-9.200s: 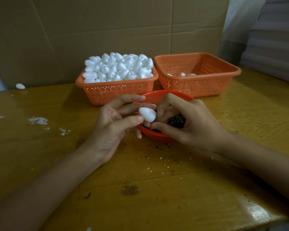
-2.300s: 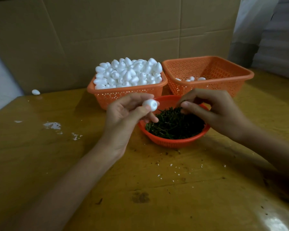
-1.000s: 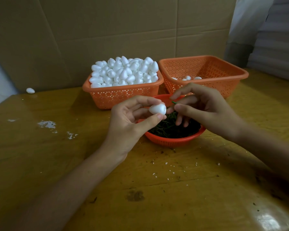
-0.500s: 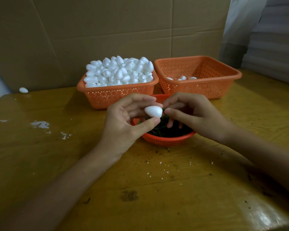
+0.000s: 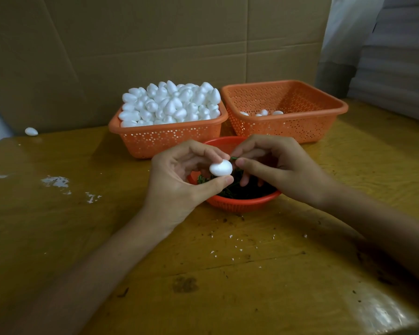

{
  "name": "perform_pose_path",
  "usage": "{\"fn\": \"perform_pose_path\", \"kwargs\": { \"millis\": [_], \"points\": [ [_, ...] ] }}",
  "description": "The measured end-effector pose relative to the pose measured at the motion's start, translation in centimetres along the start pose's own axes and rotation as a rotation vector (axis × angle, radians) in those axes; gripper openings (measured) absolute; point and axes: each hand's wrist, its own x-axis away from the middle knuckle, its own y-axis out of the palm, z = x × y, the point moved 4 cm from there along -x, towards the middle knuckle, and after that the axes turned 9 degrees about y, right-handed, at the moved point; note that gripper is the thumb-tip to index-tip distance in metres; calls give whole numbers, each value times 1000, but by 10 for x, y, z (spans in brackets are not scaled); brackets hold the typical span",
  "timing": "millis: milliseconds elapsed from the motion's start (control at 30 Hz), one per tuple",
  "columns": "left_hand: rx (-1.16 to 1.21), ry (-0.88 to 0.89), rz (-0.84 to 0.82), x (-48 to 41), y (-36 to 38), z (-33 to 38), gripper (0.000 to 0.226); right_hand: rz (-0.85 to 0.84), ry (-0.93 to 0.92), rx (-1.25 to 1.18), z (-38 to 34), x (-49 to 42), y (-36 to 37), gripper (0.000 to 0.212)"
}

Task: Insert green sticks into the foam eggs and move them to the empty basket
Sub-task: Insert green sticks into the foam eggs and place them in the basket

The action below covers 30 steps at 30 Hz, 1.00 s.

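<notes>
My left hand (image 5: 179,180) pinches a white foam egg (image 5: 220,168) between thumb and fingers, above the round red bowl (image 5: 242,204) of green sticks (image 5: 237,189). My right hand (image 5: 281,170) pinches one green stick (image 5: 234,158), whose tip meets the egg's upper right end. Behind them stands an orange basket (image 5: 169,139) heaped with foam eggs (image 5: 172,102). To its right, a second orange basket (image 5: 300,131) holds a few eggs (image 5: 264,112) at its bottom.
A stray foam egg (image 5: 31,131) lies at the table's back left by the cardboard wall (image 5: 155,44). White foam crumbs (image 5: 56,182) and dark specks dot the wooden table (image 5: 228,274). Stacked grey material (image 5: 397,56) rises at the back right.
My right hand drew a green stick out of the bowl and brought it to the egg in my left hand; the stick tip now touches the egg's end.
</notes>
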Motion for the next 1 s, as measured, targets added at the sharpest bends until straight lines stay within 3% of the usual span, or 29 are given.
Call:
{"fn": "perform_pose_path", "kwargs": {
  "millis": [167, 333, 467, 1000],
  "points": [
    [-48, 26, -35, 2, 1, 0, 33, -5, -1, 0, 0, 0, 0, 13],
    [-85, -3, -49, 2, 5, 2, 64, -9, -5, -9, 1, -1, 1, 13],
    [-97, 13, -56, 2, 6, 2, 72, -12, -7, -11, 2, -1, 1, 13],
    [-100, 98, -36, 4, 6, 5, 43, -12, -7, 12, 2, 0, 0, 14]
  ]
}}
